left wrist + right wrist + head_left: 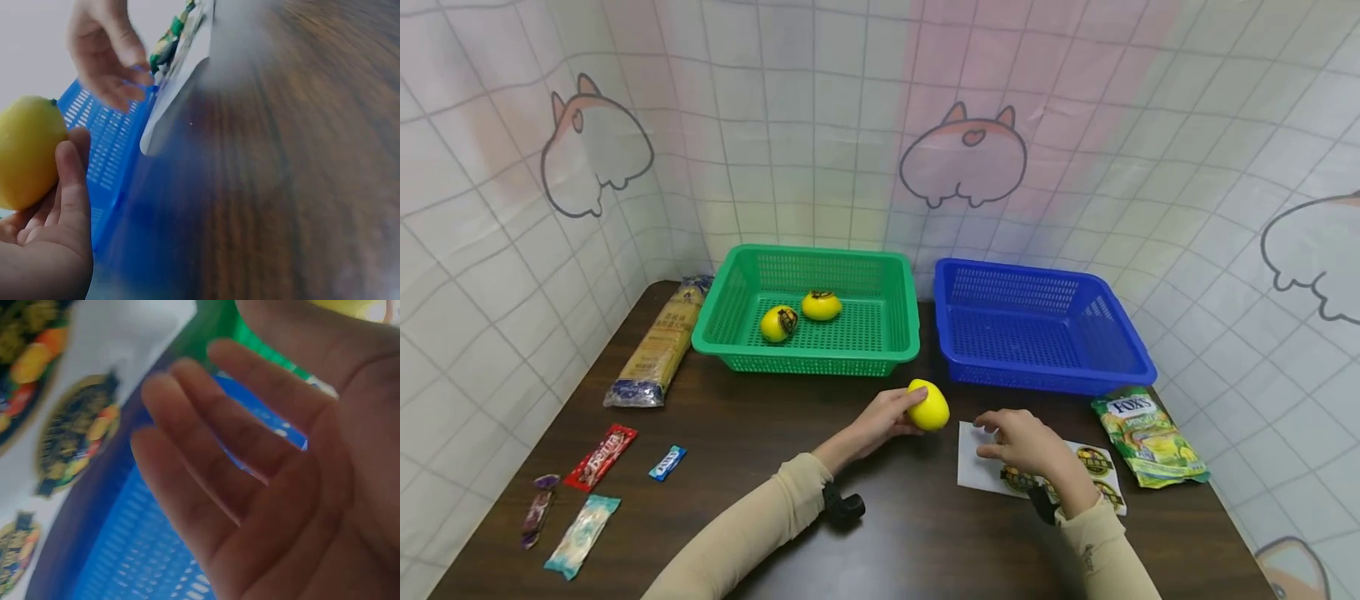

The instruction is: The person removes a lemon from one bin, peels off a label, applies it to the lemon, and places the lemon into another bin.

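My left hand [883, 417] grips a yellow lemon [929, 406] between thumb and fingers, above the table in front of the gap between two baskets. No sticker shows on the sides of this lemon in view. My right hand [1026, 442] hovers over a white sheet of round dark stickers [973, 467]. Its fingers are spread and loosely bent, and the right wrist view shows nothing in the palm [281, 506]. Two more lemons, one of them a lemon [822, 306] at the back, lie in the green basket [808, 365], each bearing a dark sticker.
A blue basket [1045, 379] stands right of the green one. A green candy bag [1152, 439] lies at the right. Along the left are a noodle-like pack [658, 346], a red wrapper [600, 457], a small blue one [667, 462], a purple one [540, 510] and a pale one [582, 536].
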Demonstrator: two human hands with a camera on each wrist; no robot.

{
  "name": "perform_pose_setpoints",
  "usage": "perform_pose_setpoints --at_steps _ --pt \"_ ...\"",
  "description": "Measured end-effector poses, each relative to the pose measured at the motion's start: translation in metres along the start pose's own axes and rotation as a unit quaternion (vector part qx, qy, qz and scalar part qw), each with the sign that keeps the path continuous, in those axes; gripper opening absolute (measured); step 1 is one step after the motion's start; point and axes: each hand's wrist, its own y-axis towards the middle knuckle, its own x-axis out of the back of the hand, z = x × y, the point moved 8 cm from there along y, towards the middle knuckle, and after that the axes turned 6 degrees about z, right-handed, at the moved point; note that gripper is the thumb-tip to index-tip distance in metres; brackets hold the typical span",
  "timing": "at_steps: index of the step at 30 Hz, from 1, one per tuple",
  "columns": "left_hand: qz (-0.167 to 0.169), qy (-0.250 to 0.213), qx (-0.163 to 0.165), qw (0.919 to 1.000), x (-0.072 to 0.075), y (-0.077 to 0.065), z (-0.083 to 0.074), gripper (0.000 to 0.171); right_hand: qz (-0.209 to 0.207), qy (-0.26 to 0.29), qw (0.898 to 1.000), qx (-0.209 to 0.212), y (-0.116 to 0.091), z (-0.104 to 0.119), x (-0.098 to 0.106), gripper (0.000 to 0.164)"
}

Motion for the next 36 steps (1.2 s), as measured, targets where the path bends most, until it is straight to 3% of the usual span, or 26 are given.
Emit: perform_pose_setpoints --at_steps 4,7,11,17,24,36 --pt "0.005 -0.011 0.008 0.9999 0.003 -0.002 0.005 0.054 0.033 -0.006 0.999 0.017 -0.005 -0.005 -0.014 0.050" --pt "0.005 -0.017 -0.003 0.9998 0.006 -0.001 0.003 0.057 0.027 -0.024 0.999 0.033 -0.007 -0.005 -0.017 0.054" --pt "0.009 -0.015 -0.002 0.9999 0.006 -0.001 0.002 0.058 0.010 -0.036 0.999 0.014 -0.009 -0.008 -0.020 0.044" --pt "0.008 -0.015 0.009 0.9998 0.005 -0.004 0.008 0.055 0.012 -0.007 1.000 -0.028 -0.012 -0.012 -0.027 0.028" --pt "0.018 -0.023 0.014 0.9995 0.001 -0.004 0.013 0.056 0.007 0.002 1.000 -0.007 -0.013 -0.012 -0.026 0.023" --pt "0.013 -0.019 0.020 0.9995 -0.001 -0.002 0.015 0.056 0.008 0.004 1.000 -0.016 -0.011 -0.016 -0.026 0.020"
